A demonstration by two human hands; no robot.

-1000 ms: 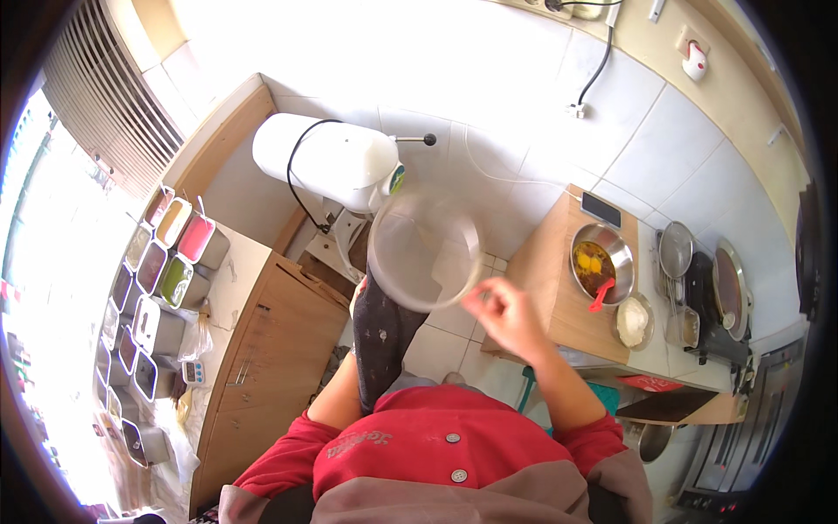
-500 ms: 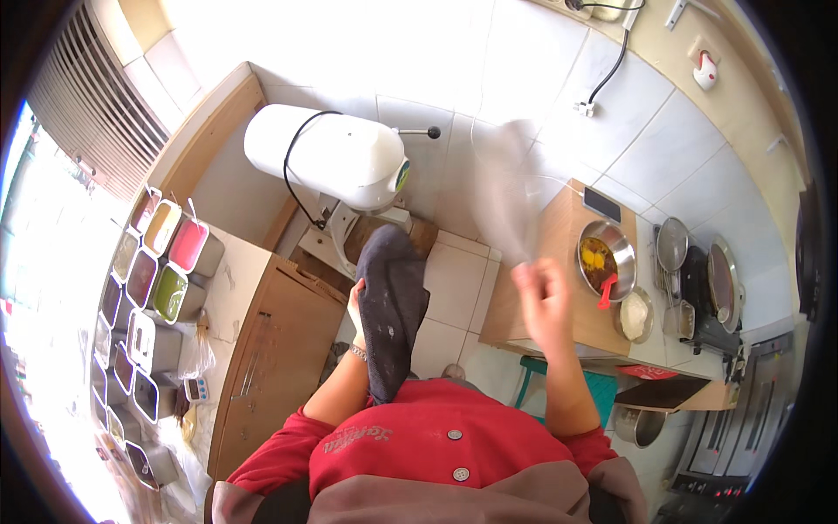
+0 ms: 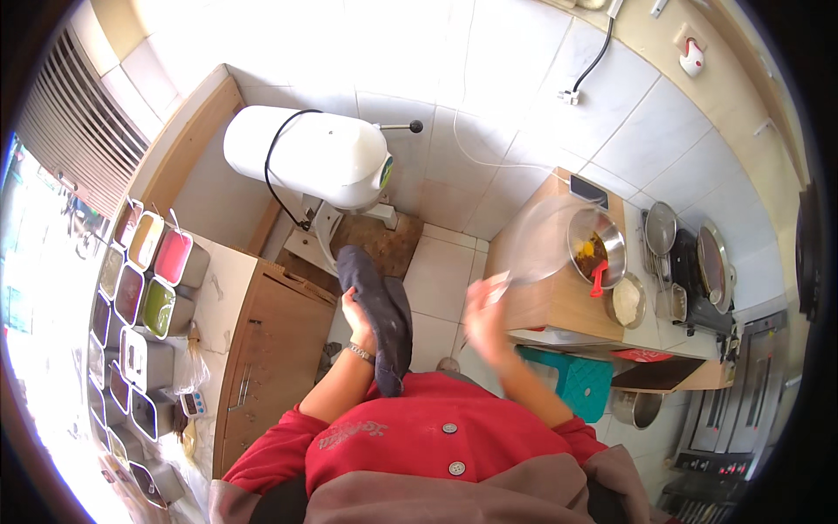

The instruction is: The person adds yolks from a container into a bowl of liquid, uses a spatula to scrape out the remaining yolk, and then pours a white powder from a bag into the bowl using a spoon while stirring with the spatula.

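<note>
My left hand (image 3: 360, 320) is closed on a dark cloth (image 3: 384, 306) that hangs in front of my red shirt, with pale specks on it. My right hand (image 3: 483, 319), smeared by motion, grips the pale handle of what looks like a wire whisk (image 3: 543, 237). The whisk's head is a see-through blur over the wooden cabinet top, close to a steel bowl (image 3: 621, 256). Inside that bowl lie yellow egg yolks and a brown mass, with a red-handled tool (image 3: 599, 278) leaning at its near rim.
A white stand mixer (image 3: 305, 157) stands ahead on the left. Several food tubs (image 3: 179, 258) line the left counter beside a small scale (image 3: 193, 403). On the right are a bowl of white powder (image 3: 626, 301), a phone (image 3: 589, 191), a stove (image 3: 698, 319) and a teal stool (image 3: 583, 384).
My right hand has moved left and down, and the whisk has swung from upright to leaning right, toward the bowl. The cloth in my left hand has dropped slightly. The whole view has shifted slightly.
</note>
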